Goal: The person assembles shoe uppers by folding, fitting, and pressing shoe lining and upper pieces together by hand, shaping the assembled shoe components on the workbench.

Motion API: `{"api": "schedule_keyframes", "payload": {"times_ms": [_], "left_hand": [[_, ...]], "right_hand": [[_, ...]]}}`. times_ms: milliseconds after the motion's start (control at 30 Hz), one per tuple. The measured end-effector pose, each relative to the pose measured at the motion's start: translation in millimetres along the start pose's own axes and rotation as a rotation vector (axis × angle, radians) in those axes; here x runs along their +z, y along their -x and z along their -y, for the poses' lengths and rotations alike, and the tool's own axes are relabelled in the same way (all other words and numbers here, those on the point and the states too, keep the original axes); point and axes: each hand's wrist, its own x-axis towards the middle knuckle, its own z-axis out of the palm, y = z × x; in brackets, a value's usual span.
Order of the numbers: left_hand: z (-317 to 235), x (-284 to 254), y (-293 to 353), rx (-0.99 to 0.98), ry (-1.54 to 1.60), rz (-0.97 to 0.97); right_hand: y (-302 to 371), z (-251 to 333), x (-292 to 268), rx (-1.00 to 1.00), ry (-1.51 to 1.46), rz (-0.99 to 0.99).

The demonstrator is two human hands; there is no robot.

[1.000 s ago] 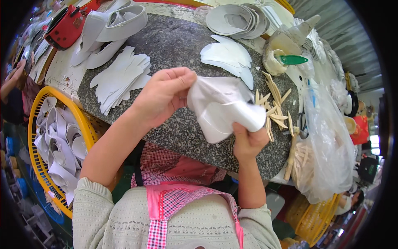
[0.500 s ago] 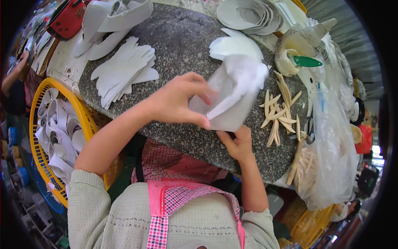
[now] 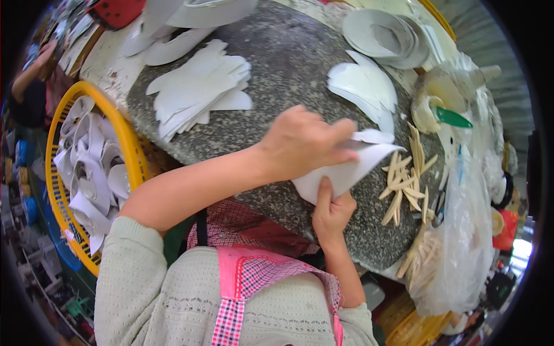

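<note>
A curved white sheet piece (image 3: 352, 167), smooth and bent, is held over the near right part of the stone slab. My right hand (image 3: 334, 210) grips its lower edge, thumb on top and the fingers hidden beneath. My left hand (image 3: 306, 141) is closed at the upper side of the piece, thumb and forefinger pinching near its edge, slightly blurred. Beyond the hands lies a small stack of white scalloped pieces (image 3: 363, 83). A larger stack of white cut-outs with finger-like edges (image 3: 199, 86) sits to the left. Pale pointed wooden slips (image 3: 404, 184) are heaped right of my hands.
The speckled grey slab (image 3: 277, 57) covers most of the table. A yellow basket (image 3: 135, 153) full of white curved pieces stands left. At the right are a glue-crusted container (image 3: 427, 112), a green-handled tool (image 3: 453, 117) and a clear plastic bag (image 3: 461, 230). White rings (image 3: 375, 29) lie far right.
My left hand has moved right and closed at the white piece's upper edge. The piece has tilted and folded over, while my right hand still holds its lower edge. The whole view has shifted slightly.
</note>
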Motion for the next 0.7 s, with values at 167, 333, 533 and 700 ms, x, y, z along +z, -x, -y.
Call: {"api": "schedule_keyframes", "payload": {"times_ms": [167,333,533,700], "left_hand": [[23,15,-14,-0.260,0.159,-0.036],[62,-58,2,-0.745,0.818,-0.146],[140,-139,89,-0.230,-0.192,0.214],[172,-125,51,-0.320,-0.200,0.232]], "right_hand": [[6,2,-1,-0.021,-0.079,0.052],[5,-4,-2,0.042,-0.069,0.067],[-16,15,-6,-0.042,-0.164,-0.027],[-27,50,-17,-0.262,0.357,-0.102]]}}
